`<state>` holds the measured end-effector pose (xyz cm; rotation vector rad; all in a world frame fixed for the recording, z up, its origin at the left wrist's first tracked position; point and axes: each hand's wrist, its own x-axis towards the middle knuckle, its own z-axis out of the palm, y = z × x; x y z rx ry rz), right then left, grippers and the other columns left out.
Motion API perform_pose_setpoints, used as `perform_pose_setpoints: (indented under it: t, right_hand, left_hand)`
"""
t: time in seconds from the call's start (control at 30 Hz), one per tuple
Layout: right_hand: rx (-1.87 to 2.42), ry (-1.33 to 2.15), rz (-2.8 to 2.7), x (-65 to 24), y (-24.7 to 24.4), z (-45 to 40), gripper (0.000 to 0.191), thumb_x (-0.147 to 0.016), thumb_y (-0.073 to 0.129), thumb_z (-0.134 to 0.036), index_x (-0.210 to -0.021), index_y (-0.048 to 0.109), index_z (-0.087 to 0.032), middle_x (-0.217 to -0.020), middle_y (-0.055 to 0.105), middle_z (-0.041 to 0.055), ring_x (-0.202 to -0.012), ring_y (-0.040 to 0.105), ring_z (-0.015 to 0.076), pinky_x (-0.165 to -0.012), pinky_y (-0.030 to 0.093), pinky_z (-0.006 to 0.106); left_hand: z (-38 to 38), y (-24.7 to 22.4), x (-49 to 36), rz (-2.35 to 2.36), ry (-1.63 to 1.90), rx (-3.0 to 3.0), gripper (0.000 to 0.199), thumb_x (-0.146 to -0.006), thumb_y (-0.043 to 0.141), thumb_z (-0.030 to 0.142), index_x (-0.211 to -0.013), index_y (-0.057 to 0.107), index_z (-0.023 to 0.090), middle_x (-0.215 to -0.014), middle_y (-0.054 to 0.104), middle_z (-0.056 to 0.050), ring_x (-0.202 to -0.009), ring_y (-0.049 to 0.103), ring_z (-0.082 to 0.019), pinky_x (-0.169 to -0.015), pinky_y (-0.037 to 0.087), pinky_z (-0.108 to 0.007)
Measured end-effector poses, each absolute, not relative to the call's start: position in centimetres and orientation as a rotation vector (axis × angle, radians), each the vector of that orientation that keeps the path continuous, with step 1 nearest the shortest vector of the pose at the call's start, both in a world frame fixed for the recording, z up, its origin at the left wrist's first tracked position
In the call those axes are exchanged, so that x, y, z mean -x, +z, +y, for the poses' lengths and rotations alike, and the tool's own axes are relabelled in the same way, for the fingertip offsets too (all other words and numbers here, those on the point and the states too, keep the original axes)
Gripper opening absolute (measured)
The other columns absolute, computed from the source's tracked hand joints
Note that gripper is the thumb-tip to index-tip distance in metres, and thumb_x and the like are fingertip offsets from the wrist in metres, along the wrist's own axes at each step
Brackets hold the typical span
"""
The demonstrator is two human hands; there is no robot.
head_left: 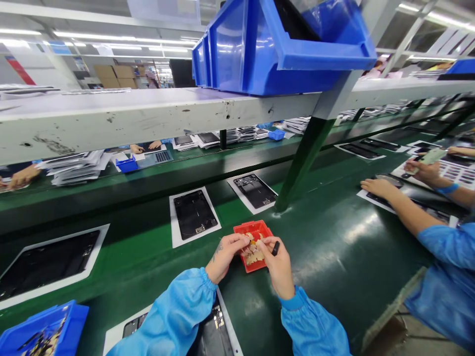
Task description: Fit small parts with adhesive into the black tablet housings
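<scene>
Over a small red tray (267, 228), both my hands are pinched close together. My left hand (229, 252) has thumb and fingers closed at the tray's left side, on a small piece too tiny to name. My right hand (276, 262) is closed at the right side, with a black pen-like tool (275, 248) held in its fingers. Cream-coloured pieces (254, 257) lie in the tray below the fingertips. Under my left forearm is a dark device panel (215, 333) on a white sheet, partly covered by the blue sleeve.
Device panels (195, 213) on white sheets lie beyond the tray and left. A blue parts bin (70, 326) stands front left. A green post (306, 160) carries a shelf (156, 116) with blue bins. Another person's hands work at right.
</scene>
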<state>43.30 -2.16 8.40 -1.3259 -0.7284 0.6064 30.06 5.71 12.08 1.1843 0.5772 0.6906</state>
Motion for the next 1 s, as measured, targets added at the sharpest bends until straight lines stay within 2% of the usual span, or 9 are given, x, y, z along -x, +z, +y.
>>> perform_pose_setpoints:
  t: [0.23,0.47,0.7,0.87,0.93,1.0]
  right_hand:
    - [1.404,0.536,-0.789,-43.1,9.0,-2.4,0.029,-0.076,0.071,-0.044,-0.084,0.059,-0.019,-0.078,0.063,0.0009,-0.069,0.058,0.0171,-0.067,0.048,0.029]
    - [1.476,0.547,-0.942,-42.9,9.3,-2.4,0.022,-0.077,0.070,-0.040,-0.087,0.073,-0.021,-0.088,0.071,0.0058,-0.083,0.063,0.0241,-0.080,0.049,0.036]
    - [1.471,0.624,-1.000,-43.2,8.8,-2.2,0.028,-0.077,0.068,-0.044,-0.091,0.076,-0.021,-0.095,0.072,0.0077,-0.091,0.065,0.0286,-0.087,0.050,0.043]
    - [1.500,0.718,-0.979,-43.9,8.4,-2.1,0.032,-0.073,0.070,-0.047,-0.087,0.077,-0.019,-0.088,0.073,0.0079,-0.086,0.067,0.0290,-0.078,0.054,0.039]
    - [1.525,0.737,-0.952,-44.1,8.2,-2.0,0.036,-0.069,0.072,-0.049,-0.086,0.077,-0.019,-0.084,0.073,0.0077,-0.082,0.067,0.0288,-0.070,0.056,0.035]
    - [1.562,0.729,-0.933,-44.2,8.1,-1.8,0.039,-0.065,0.073,-0.052,-0.084,0.077,-0.018,-0.076,0.072,0.0073,-0.071,0.067,0.0273,-0.057,0.055,0.031]
  left_hand:
    - [5.6,11.8,-30.2,0.606,0.742,-1.252,0.023,-0.075,0.068,0.035,-0.071,0.068,0.012,-0.068,0.062,-0.003,-0.065,0.054,-0.014,-0.063,0.040,-0.024]
    - [5.6,11.5,-30.0,0.667,0.834,-1.369,0.020,-0.078,0.066,0.035,-0.076,0.071,0.016,-0.079,0.064,-0.004,-0.077,0.057,-0.017,-0.075,0.042,-0.026]
    - [5.7,11.7,-29.9,0.667,0.830,-1.474,0.021,-0.079,0.065,0.035,-0.073,0.072,0.017,-0.079,0.063,-0.004,-0.076,0.057,-0.017,-0.074,0.042,-0.026]
    - [5.8,12.2,-29.6,0.676,0.822,-1.520,0.017,-0.077,0.065,0.030,-0.071,0.073,0.017,-0.078,0.064,-0.005,-0.076,0.058,-0.018,-0.074,0.044,-0.027]
    - [6.0,12.2,-29.5,0.681,0.819,-1.523,0.014,-0.075,0.065,0.027,-0.072,0.074,0.016,-0.079,0.065,-0.005,-0.076,0.059,-0.018,-0.075,0.045,-0.027]
    - [6.2,12.1,-29.3,0.692,0.818,-1.516,0.012,-0.074,0.064,0.023,-0.072,0.074,0.016,-0.080,0.067,-0.005,-0.076,0.060,-0.018,-0.076,0.046,-0.027]
